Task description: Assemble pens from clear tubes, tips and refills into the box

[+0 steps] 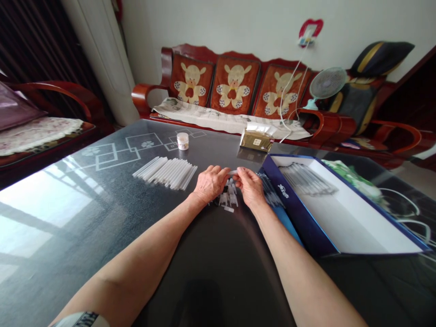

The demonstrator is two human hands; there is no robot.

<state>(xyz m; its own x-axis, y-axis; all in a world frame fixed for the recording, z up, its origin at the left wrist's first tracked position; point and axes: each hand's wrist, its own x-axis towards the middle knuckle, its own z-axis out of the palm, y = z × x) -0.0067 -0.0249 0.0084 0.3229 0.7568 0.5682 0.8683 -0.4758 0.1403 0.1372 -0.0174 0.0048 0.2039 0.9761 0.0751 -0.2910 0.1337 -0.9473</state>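
My left hand (210,183) and my right hand (250,186) meet over the dark glass table (102,213), fingers pinched together on a small clear plastic piece (233,172) held between them. Under the hands lies a little heap of clear and black small parts (227,198). To the left, a row of several white plastic tubes (165,172) lies side by side on the table. At the right stands an open blue box (316,236) with a white inside, holding a row of clear tubes (303,179).
A small white jar (183,141) stands farther back on the table, and a gold packet (255,139) lies at the far edge. A green and white bag (350,175) sits behind the box. A red wooden sofa (235,84) and a small fan (326,84) lie beyond.
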